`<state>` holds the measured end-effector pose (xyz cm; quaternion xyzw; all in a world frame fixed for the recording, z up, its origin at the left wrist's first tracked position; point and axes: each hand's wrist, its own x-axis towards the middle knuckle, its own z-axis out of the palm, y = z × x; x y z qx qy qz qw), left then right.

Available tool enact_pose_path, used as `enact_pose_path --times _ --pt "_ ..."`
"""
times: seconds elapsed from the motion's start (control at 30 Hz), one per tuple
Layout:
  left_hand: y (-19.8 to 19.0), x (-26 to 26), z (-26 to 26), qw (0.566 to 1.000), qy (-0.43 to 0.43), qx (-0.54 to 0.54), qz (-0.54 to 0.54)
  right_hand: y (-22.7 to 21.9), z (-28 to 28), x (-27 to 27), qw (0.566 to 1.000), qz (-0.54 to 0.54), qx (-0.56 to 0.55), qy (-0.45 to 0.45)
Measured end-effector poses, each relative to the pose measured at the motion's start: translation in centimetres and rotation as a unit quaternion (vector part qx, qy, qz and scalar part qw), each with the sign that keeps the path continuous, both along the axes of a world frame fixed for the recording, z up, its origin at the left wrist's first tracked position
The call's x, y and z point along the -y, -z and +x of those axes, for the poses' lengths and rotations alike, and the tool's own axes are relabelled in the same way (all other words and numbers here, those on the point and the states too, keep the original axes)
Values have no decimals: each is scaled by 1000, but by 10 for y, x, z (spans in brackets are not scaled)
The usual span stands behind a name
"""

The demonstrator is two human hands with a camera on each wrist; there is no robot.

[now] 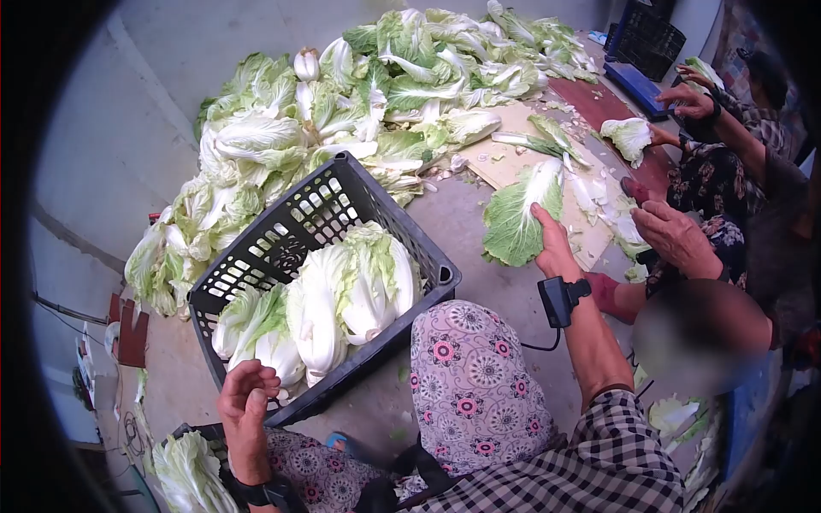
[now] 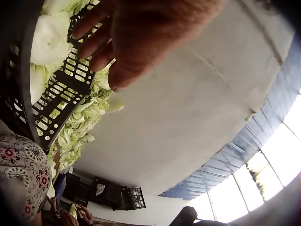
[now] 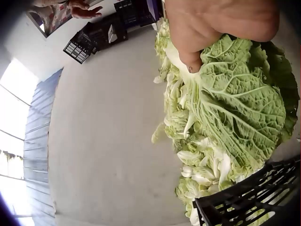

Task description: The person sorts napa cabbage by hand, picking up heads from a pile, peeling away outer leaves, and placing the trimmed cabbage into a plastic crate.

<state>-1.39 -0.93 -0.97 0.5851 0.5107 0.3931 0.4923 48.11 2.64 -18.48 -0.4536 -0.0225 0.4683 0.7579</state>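
My right hand (image 1: 556,248) grips a loose green napa cabbage leaf (image 1: 520,218) by its pale base, the thumb lying on the near side. In the right wrist view the same leaf (image 3: 240,103) spreads wide and veined below the hand. Beside the near left corner of a black plastic crate (image 1: 368,184) is my left hand (image 1: 245,419), with loosely bent fingers and nothing in them. Inside the crate lie several trimmed napa cabbages (image 1: 316,316). The left wrist view shows that hand (image 2: 146,37) over the slatted crate side (image 2: 61,92).
A big heap of cabbages (image 1: 256,145) lies along the wall. Leaf scraps cover a tan board (image 1: 500,162) on the floor. At the right, another person's hand (image 1: 680,235) is close by, and further people handle cabbages. One more cabbage (image 1: 188,470) sits at the lower left.
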Motion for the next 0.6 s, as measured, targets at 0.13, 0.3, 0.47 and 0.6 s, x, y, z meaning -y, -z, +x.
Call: enact_pose_path --times 0.13,0.3,0.47,0.6 --pt "3 -6 7 999 -2 -22 -24 57 25 0 995 -89 -35 39" --pt "5 -12 10 999 2 -42 -35 108 52 -9 992 -111 -10 66" --pt "11 -18 11 996 -1 -65 -60 109 69 -20 983 -151 32 96" --pt "15 -22 14 995 11 -72 -75 110 89 -37 982 -123 61 133"
